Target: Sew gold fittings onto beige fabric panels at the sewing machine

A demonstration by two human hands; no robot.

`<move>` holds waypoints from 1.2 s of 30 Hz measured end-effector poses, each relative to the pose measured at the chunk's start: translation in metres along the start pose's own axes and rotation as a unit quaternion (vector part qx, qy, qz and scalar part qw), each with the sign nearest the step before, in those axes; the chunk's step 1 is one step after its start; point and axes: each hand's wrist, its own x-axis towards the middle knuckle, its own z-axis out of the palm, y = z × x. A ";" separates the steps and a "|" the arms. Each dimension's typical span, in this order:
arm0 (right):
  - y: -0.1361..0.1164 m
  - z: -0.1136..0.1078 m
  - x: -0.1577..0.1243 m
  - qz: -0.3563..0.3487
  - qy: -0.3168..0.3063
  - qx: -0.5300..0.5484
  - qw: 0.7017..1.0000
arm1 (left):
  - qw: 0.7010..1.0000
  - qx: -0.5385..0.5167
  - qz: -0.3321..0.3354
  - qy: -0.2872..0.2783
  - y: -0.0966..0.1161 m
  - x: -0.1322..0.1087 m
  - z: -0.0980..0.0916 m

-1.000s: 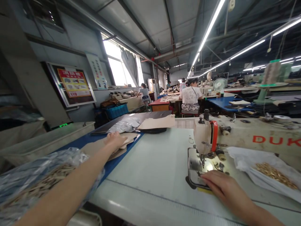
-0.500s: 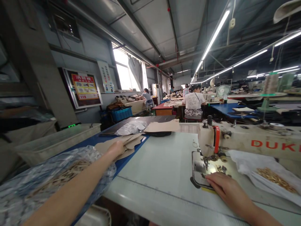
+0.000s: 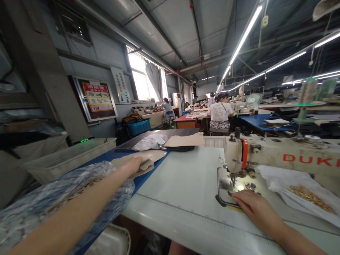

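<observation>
My left hand (image 3: 134, 164) reaches out to a stack of beige cut pieces (image 3: 148, 157) on the blue strip at the table's left, its fingers closed on the top piece. My right hand (image 3: 252, 207) lies flat, fingers stretched, on the bed of the cream sewing machine (image 3: 265, 156), just in front of the lit needle plate (image 3: 228, 185). Nothing is in the right hand.
A clear bag of small tan parts (image 3: 66, 191) lies under my left forearm. A white bag of brass bits (image 3: 305, 193) sits right of the needle. More beige pieces and a silver bag (image 3: 151, 141) lie farther back. A plastic bin (image 3: 69, 156) stands at the left. People sit at distant tables.
My left hand has drawn back a little along the beige stack and closed on the top piece, which now lifts at its edge. The right hand stays by the needle plate.
</observation>
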 end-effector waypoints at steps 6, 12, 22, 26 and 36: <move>-0.001 -0.001 0.000 0.000 -0.002 -0.003 1.000 | 0.986 0.099 0.025 0.133 0.046 0.005 -0.061; -0.003 -0.002 0.000 -0.002 -0.008 -0.015 1.000 | 0.976 -0.038 0.075 0.201 0.096 0.003 -0.089; -0.006 -0.005 0.001 0.000 -0.003 -0.035 0.999 | 0.941 -0.301 -0.054 -0.141 0.074 -0.009 -0.043; -0.006 -0.005 0.002 0.003 0.000 -0.033 0.999 | 0.923 -0.254 -0.058 -0.283 0.070 -0.023 -0.008; -0.013 -0.010 0.005 0.013 -0.012 -0.060 0.998 | 0.949 -0.233 -0.070 -0.202 0.071 -0.010 0.034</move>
